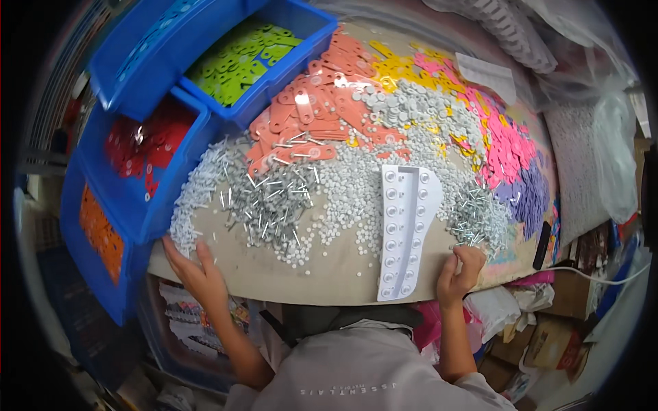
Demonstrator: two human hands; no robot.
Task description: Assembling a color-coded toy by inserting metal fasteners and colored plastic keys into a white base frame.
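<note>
Hands rest apart at the table's (329, 277) bare near edge, left (194, 269) flat, right (458, 272) curled beside screws (476, 219).

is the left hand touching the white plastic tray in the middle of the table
Apart. The head view shows the left hand at the table's near-left edge by the white pegs, with bare tabletop between it and the white tray.

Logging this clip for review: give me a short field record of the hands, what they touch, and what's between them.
left hand: flat at the edge of the white peg pile
right hand: fingers curled at the small screw pile
between: white blister tray, large screw heap
left side: blue bins of coloured flat pieces
</note>
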